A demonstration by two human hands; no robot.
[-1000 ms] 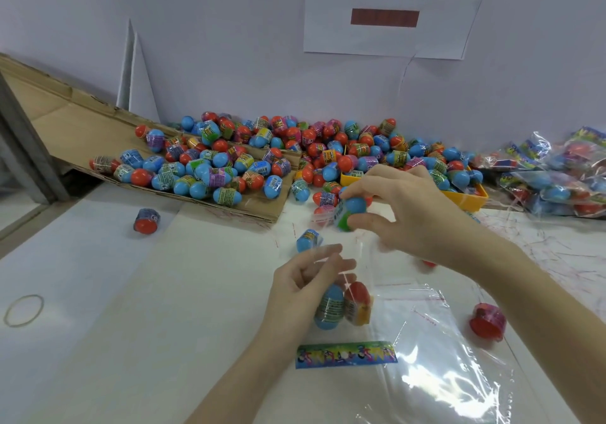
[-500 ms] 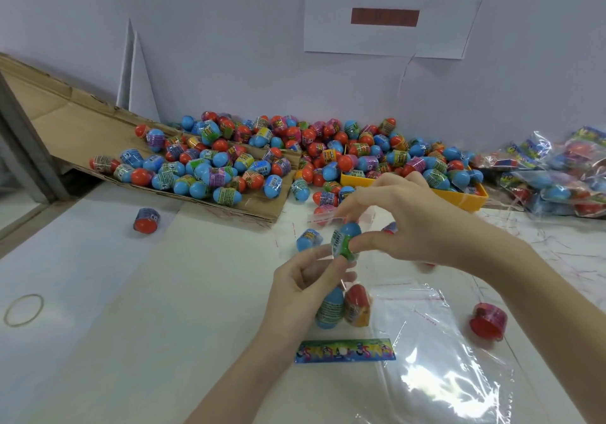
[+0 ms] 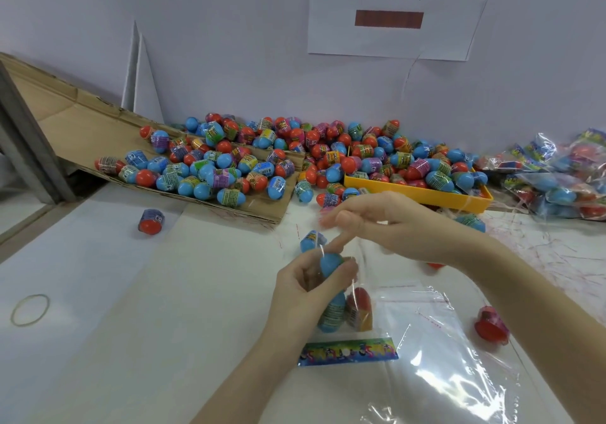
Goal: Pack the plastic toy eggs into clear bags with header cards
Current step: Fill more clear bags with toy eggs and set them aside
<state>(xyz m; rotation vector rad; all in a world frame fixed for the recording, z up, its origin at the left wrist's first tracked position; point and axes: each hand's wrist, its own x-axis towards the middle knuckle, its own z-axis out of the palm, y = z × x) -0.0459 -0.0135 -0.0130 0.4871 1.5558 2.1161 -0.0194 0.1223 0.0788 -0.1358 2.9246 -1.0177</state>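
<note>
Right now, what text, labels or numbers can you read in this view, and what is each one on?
"拣蛋": large black characters on the white paper sign taped to the wall; a plain brown bar sits beneath them.
"6": printed on the wrap of a few eggs in the pile; the rest of the egg label print is too small to read.
Header card: colourful print, too blurred to read.

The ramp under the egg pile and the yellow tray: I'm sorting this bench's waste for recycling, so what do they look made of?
The ramp looks like plain brown corrugated cardboard: matte, creased, with a ragged fluted front edge. The yellow tray looks like moulded plastic: even bright colour, smooth faint sheen, a crisp straight rim. The eggs piled on both seem to be glossy plastic with printed wraps.
</note>
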